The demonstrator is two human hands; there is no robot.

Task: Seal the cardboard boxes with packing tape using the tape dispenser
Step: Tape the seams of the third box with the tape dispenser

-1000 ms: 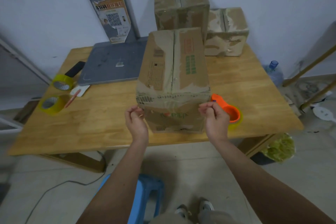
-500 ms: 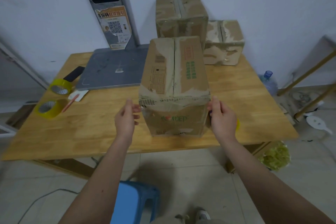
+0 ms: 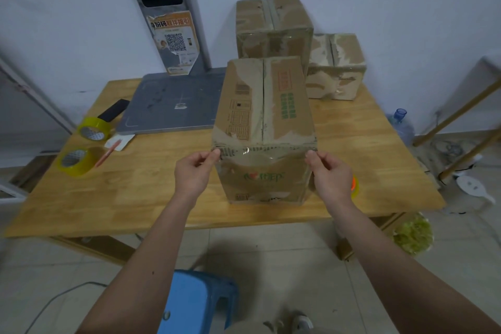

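Cardboard box (image 3: 264, 127) stands upright near the front edge of the wooden worktop (image 3: 151, 198), flaps shut, long top seam running away from the person. Clear tape strip (image 3: 252, 153) lies across the top front edge, glossy, slightly wrinkled in the middle.

Left hand (image 3: 193, 173) at the box's front left corner, thumb and forefinger pinched on the left end of the tape. Right hand (image 3: 329, 175) at the front right corner, fingertips pinched on the right end. Both hands curled, narrow grip.

Tape dispenser (image 3: 354, 187), orange, lies on the worktop just right of the box, mostly hidden behind the right hand; only a sliver shows.

Two more cardboard boxes behind it against the wall: a tall one (image 3: 273, 27) straight behind, a shorter one (image 3: 336, 66) to its right, both with tape on the seams.

Left of the box, a grey flat platform (image 3: 173, 106) lies on the worktop, with a grey upright column (image 3: 165, 13) rising from its back edge carrying a dark screen and a QR-code sticker. Further left: black phone (image 3: 113, 114), two yellowish tape rolls (image 3: 93, 129) (image 3: 77, 161), an orange pen (image 3: 107, 152) over a white paper scrap.

Blue plastic stool (image 3: 198, 304) on the floor in front of the worktop. Water jug (image 3: 401, 125) on the floor, right side.
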